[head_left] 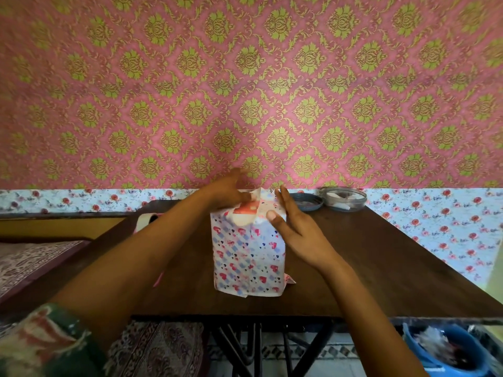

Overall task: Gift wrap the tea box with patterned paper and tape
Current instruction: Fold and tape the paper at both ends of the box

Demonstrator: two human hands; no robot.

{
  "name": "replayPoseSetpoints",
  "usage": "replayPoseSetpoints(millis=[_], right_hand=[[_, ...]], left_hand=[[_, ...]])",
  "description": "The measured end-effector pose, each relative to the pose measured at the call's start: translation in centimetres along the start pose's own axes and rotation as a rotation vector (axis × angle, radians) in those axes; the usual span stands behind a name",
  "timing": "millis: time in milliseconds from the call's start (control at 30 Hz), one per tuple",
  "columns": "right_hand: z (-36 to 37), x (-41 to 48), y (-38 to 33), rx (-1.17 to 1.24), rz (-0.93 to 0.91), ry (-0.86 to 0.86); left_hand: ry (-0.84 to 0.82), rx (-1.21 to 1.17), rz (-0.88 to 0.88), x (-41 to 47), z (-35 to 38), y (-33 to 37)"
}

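The tea box (246,208) stands upright in the middle of the dark wooden table (367,268), wrapped in white paper with hearts and blue checks (249,257). Its red and white top shows where the paper is open. My left hand (228,193) pinches a paper flap at the top far edge. My right hand (295,229) lies with straight fingers against the box's upper right side, thumb on the top edge. A tape roll (147,219) sits at the table's left edge, partly behind my left forearm.
A clear round container (344,199) with white pieces and its dark lid (306,202) sit at the table's far right, against the wall. A small scrap of paper (290,279) lies by the box's right base. A bed is on the left, a blue tub (449,349) below right.
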State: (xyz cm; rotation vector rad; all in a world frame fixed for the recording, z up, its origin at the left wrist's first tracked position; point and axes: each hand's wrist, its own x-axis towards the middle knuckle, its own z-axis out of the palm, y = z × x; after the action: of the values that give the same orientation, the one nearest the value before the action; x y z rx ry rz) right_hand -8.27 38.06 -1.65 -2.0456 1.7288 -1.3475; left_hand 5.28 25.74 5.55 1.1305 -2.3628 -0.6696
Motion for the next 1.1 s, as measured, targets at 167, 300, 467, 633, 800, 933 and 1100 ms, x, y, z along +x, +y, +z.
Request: replayPoseSetpoints(millis=[167, 300, 467, 633, 800, 933, 1100], right_hand=[[-1.0, 0.2, 0.1, -0.128, -0.035, -0.100], [-0.9, 0.7, 0.0, -0.285, -0.172, 0.061], [0.0, 1.4, -0.4, -0.142, -0.274, 0.263], [0.2, 1.4, -0.9, -0.029, -0.239, 0.318], [0.6, 1.6, -1.2, 0.067, -0.163, 0.407], [0.8, 2.3, -1.3, 0.040, -0.065, 0.408], [0.4, 2.9, -1.1, 0.149, -0.029, 0.324]], left_hand=[[0.250, -0.473, 0.086, -2.0, -1.3, -1.8], [0.219, -0.493, 0.194, -4.8, -3.1, -4.1], [0.004, -0.398, 0.266, -7.4, -3.2, -5.7], [0.040, -0.409, 0.288, -7.5, -2.2, -5.7], [0.233, -0.476, 0.222, -6.5, -0.7, -4.7], [0.257, -0.491, 0.171, -5.8, 0.0, -4.0], [0.281, -0.473, 0.181, -5.6, 0.1, -3.9]])
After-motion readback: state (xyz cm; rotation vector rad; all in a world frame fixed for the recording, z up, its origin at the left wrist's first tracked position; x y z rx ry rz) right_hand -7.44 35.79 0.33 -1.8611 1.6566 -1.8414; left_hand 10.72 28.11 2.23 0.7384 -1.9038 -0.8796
